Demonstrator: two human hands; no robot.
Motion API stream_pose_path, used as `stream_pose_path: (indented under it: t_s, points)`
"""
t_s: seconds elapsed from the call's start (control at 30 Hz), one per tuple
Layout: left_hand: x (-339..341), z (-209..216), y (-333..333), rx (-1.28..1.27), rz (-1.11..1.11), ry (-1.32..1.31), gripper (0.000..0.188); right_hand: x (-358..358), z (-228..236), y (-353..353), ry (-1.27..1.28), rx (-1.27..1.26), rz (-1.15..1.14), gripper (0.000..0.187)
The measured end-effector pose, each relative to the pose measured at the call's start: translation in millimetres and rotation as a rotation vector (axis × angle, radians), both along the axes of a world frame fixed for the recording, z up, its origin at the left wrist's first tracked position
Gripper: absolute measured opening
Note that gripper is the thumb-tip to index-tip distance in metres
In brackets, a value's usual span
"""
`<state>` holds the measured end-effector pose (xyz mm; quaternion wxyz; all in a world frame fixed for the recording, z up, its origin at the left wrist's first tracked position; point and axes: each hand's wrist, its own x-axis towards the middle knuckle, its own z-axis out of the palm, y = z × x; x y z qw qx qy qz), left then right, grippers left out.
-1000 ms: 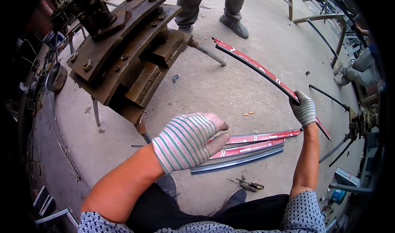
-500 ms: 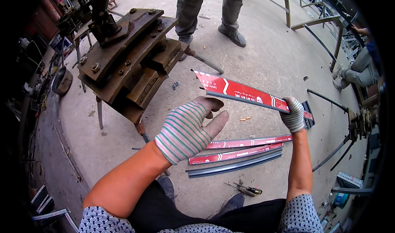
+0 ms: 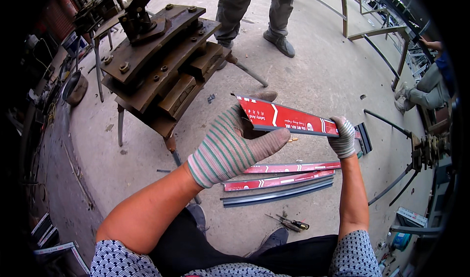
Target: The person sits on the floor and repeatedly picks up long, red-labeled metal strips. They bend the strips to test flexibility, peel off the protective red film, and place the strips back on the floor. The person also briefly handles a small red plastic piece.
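Note:
Between my hands is a long metal profile [image 3: 293, 118] with red printed film on its face, held aloft and sloping down to the right. My left hand [image 3: 223, 145], in a striped knit glove, is around its left end, thumb along the near edge and fingers at the far side; part of the fingers is hidden behind the profile. Wrapped round the profile near its other end is my gloved right hand [image 3: 342, 137]. Below, on the floor, lie two red-filmed profiles [image 3: 281, 180] and a bare grey curved profile [image 3: 279, 195].
A heavy bolted steel press [image 3: 161, 69] on legs stands at the left. Beyond it a person's legs [image 3: 235, 12] are close by; another person [image 3: 431, 86] sits at the far right. Screwdrivers [image 3: 293, 223] lie near my feet. A metal stand [image 3: 423, 147] is at the right.
My left hand has moved right and closed round the profile's left end, from which it was apart before. The right hand keeps its hold. The view has shifted slightly.

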<state>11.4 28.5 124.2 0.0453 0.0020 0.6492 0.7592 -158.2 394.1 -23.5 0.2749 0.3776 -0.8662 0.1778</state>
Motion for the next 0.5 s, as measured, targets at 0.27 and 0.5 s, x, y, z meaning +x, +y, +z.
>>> stream_pose_path:
  t_s: [0.27,0.5]
  points:
    - [-8.3,-3.2,-4.2,-0.019,0.051,-0.019,0.056,-1.5,10.7,-21.4,0.063,0.107,-0.213,0.046]
    - [-10.9,-10.4,6.9,-0.064,0.104,0.18,0.054,-38.0,-14.0,5.1,-0.445,-0.356,-0.901,0.078]
